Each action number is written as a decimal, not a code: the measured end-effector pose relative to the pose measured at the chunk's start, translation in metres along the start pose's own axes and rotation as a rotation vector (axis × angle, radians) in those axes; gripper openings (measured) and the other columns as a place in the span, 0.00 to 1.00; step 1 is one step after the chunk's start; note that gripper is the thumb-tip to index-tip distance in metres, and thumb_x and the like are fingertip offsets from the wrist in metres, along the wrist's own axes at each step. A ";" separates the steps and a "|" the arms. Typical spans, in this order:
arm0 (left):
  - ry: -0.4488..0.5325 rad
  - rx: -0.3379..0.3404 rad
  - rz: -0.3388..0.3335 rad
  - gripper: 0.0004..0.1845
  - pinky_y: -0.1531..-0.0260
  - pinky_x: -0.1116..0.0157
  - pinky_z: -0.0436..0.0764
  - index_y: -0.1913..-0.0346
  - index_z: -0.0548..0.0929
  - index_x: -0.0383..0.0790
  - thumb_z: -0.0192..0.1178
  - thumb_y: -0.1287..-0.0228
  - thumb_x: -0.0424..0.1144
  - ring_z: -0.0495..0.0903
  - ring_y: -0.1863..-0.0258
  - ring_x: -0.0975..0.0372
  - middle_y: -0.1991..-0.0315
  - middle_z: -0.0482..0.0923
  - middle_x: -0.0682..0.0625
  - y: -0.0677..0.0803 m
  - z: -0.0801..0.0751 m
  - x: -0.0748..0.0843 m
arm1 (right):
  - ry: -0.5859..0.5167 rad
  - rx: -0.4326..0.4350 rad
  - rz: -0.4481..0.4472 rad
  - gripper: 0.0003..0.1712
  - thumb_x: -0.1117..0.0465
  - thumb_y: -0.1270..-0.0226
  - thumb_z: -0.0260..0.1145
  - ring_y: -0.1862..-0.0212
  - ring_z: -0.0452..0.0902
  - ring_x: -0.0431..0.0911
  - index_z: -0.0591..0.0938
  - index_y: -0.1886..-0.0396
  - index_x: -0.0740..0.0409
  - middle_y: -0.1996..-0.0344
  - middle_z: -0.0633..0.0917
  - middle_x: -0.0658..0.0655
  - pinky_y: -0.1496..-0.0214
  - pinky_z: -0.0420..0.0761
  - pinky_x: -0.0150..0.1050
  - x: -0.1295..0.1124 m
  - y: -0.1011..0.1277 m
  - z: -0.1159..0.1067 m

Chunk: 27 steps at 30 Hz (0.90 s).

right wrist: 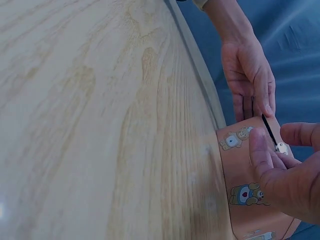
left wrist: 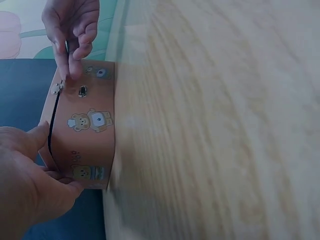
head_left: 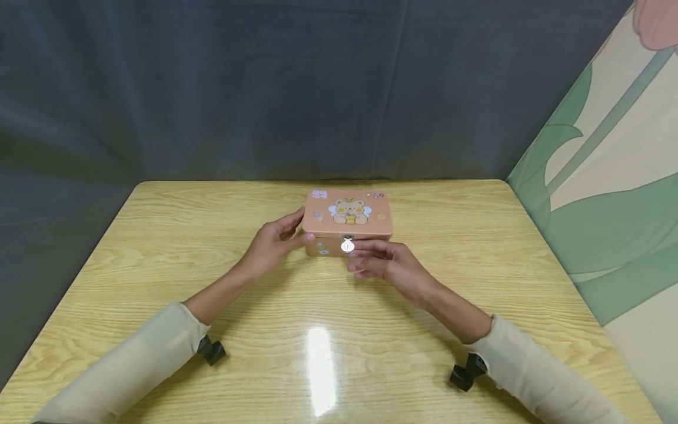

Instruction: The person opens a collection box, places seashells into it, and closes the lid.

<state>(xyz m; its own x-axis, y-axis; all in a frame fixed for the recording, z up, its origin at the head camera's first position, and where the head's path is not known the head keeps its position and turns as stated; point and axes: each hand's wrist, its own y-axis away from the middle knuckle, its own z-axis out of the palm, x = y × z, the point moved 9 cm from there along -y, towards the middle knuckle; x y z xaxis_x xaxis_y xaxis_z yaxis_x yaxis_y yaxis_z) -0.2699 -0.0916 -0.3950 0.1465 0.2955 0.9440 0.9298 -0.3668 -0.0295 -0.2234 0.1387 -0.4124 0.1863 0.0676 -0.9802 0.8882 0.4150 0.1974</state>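
A small orange-pink tin box (head_left: 346,213) with a bear printed on its lid sits toward the far edge of the table. Its metal clasp flap (left wrist: 56,88) hangs off the catch (left wrist: 82,91), and a dark gap shows under the lid's front edge. My left hand (head_left: 271,242) holds the box's left front corner, thumb at the lid edge and fingers along the side. At the front, my right hand (head_left: 399,266) has its loosely bent fingertips right at the clasp, thumb apart from the index finger in the right wrist view.
The wood-grain table (head_left: 254,365) carries a bright light reflection near the front. A dark curtain (head_left: 265,88) hangs behind and at left, and a flower-patterned cloth (head_left: 609,235) at right. Black wrist devices (head_left: 212,351) stick out from both sleeves.
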 end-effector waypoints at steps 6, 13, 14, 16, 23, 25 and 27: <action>0.006 0.003 -0.020 0.42 0.10 0.47 0.65 0.09 0.61 0.44 0.69 0.16 0.45 0.56 0.08 0.50 0.08 0.56 0.48 0.003 0.005 -0.005 | 0.040 -0.034 0.055 0.31 0.68 0.14 0.63 0.40 0.91 0.45 0.72 0.18 0.71 0.22 0.77 0.75 0.32 0.93 0.43 0.009 0.001 0.001; -0.007 0.004 -0.038 0.43 0.14 0.47 0.71 0.09 0.59 0.44 0.68 0.16 0.46 0.59 0.09 0.47 0.08 0.54 0.46 0.006 0.009 -0.009 | 0.041 -0.051 0.094 0.34 0.67 0.14 0.63 0.37 0.90 0.49 0.68 0.16 0.74 0.21 0.75 0.75 0.32 0.92 0.42 0.016 0.000 0.001; -0.006 0.003 -0.035 0.43 0.14 0.47 0.71 0.09 0.59 0.44 0.68 0.16 0.46 0.59 0.09 0.46 0.08 0.54 0.45 0.006 0.009 -0.009 | 0.038 -0.047 0.096 0.34 0.67 0.14 0.63 0.37 0.90 0.49 0.67 0.16 0.74 0.21 0.75 0.75 0.32 0.92 0.42 0.016 0.000 0.000; -0.002 0.001 -0.030 0.43 0.14 0.48 0.71 0.09 0.59 0.43 0.67 0.16 0.45 0.58 0.09 0.47 0.08 0.54 0.45 0.007 0.011 -0.009 | 0.032 -0.037 0.103 0.34 0.67 0.14 0.63 0.37 0.90 0.49 0.67 0.15 0.73 0.21 0.74 0.75 0.33 0.93 0.42 0.016 0.000 0.000; 0.003 0.000 -0.023 0.41 0.15 0.49 0.72 0.09 0.58 0.42 0.66 0.14 0.44 0.60 0.10 0.48 0.09 0.56 0.45 0.007 0.014 -0.007 | 0.029 -0.018 0.109 0.34 0.67 0.14 0.63 0.39 0.91 0.47 0.68 0.16 0.72 0.21 0.75 0.74 0.34 0.93 0.41 0.018 -0.002 -0.002; 0.007 0.001 -0.027 0.41 0.15 0.50 0.72 0.09 0.58 0.42 0.66 0.14 0.45 0.61 0.10 0.49 0.09 0.56 0.45 0.007 0.015 -0.008 | 0.032 -0.022 0.103 0.34 0.67 0.14 0.63 0.39 0.91 0.47 0.67 0.16 0.72 0.21 0.74 0.74 0.33 0.93 0.41 0.018 -0.001 -0.002; 0.004 0.000 -0.029 0.42 0.15 0.50 0.73 0.09 0.58 0.42 0.66 0.14 0.46 0.61 0.10 0.48 0.09 0.56 0.44 0.008 0.014 -0.009 | 0.042 -0.024 0.102 0.34 0.67 0.15 0.64 0.38 0.91 0.49 0.68 0.16 0.72 0.22 0.75 0.74 0.32 0.93 0.43 0.018 0.000 -0.003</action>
<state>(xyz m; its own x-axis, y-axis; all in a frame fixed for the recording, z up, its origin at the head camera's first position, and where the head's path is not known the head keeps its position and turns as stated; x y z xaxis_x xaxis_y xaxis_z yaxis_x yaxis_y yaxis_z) -0.2592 -0.0851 -0.4087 0.1179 0.3023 0.9459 0.9337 -0.3582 -0.0019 -0.2213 0.1426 -0.4303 0.2571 0.1482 -0.9550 0.8552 0.4253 0.2962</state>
